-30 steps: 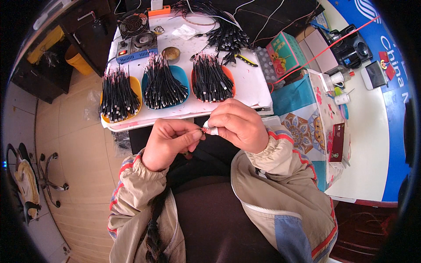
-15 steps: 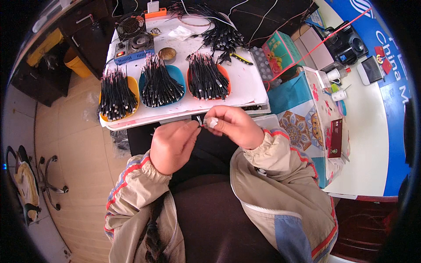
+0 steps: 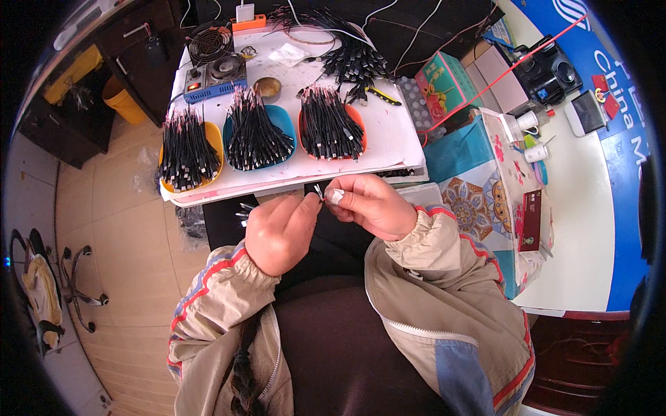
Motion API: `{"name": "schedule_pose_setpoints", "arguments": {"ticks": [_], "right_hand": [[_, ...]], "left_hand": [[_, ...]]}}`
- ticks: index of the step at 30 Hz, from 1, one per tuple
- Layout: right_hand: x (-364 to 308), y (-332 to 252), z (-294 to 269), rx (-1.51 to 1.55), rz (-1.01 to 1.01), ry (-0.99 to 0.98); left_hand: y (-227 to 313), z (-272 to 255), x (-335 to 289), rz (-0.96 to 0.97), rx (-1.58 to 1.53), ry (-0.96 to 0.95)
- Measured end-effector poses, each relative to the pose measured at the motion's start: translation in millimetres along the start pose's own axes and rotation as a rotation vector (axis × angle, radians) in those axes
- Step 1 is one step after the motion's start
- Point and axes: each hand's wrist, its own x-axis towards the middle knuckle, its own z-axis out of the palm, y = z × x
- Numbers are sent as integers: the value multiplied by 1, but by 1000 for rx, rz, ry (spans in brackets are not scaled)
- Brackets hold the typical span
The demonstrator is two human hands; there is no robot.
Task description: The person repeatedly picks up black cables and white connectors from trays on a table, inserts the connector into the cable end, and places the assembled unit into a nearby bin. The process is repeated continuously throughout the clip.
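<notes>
Resting along the near edge of the white table, three bowls held bunched black cables. Below that edge, the left hand pinched thin wires, their pale tips pointing up toward the table, while the right hand, just as near on their right, had thumb and finger closed by a white wrap; whether it gripped the wires could not be told.
</notes>
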Motion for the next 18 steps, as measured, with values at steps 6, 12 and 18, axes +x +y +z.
{"name": "schedule_pose_setpoints", "arguments": {"ticks": [6, 12, 18], "right_hand": [[-7, -10, -2, -776, -672, 190], [-1, -16, 2, -1021, -922, 153], [-6, -11, 7, -391, -373, 64]], "left_hand": [[0, -12, -4, -733, -984, -175], [4, -18, 0, -786, -978, -252], [0, -14, -5, -346, -575, -99]]}}
